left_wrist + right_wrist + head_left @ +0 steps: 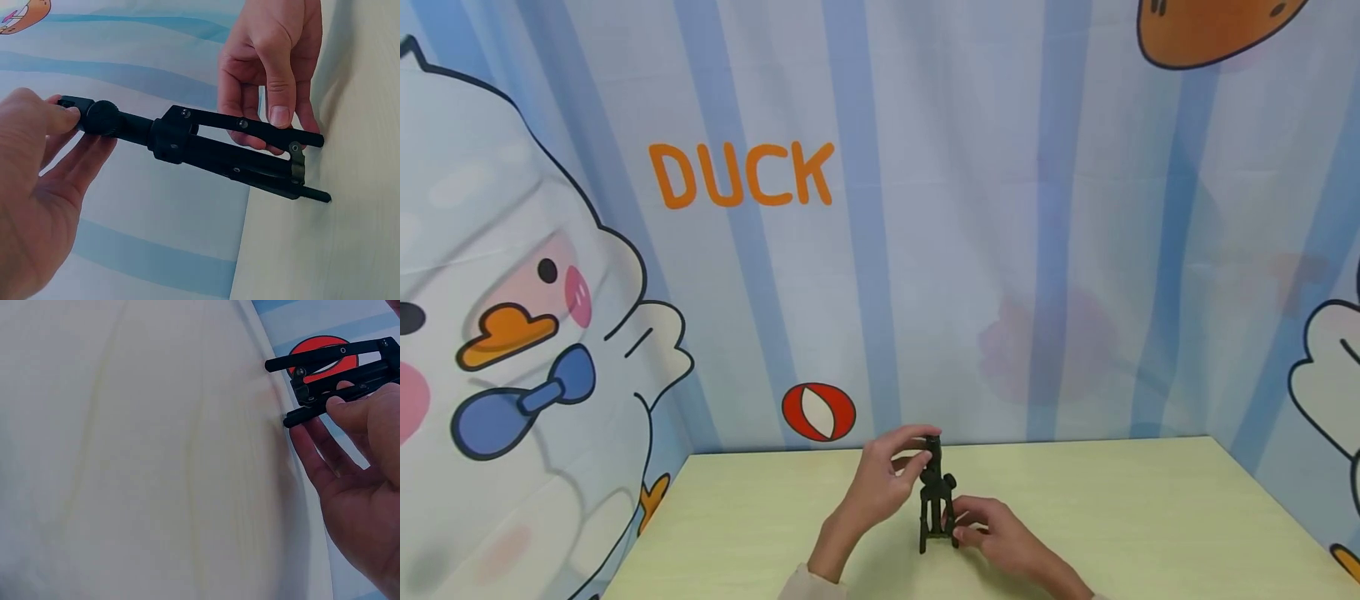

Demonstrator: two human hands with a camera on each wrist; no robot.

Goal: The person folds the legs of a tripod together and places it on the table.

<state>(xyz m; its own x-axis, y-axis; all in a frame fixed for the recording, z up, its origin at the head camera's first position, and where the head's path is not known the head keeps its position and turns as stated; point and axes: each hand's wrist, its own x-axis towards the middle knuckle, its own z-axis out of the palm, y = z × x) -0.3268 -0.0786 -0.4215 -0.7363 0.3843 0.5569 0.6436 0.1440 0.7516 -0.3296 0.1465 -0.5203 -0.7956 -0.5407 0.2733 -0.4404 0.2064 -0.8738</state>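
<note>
A small black tripod (936, 492) stands upright between the two hands, its legs folded close around the centre column. Up at its head, my left hand (883, 475) pinches the top between thumb and fingers; a round knob (102, 117) sits just below that grip in the left wrist view. Lower down, my right hand (1000, 533) holds one leg (275, 132) near its foot, thumb on one side and fingers behind. The right wrist view shows the leg ends and a hinged brace (301, 384) beside the right thumb.
The pale yellow table (1120, 492) extends to both sides of the hands. Behind it hangs a blue and white striped curtain (955, 217) with printed ducks, an orange word and a red ball (797, 408).
</note>
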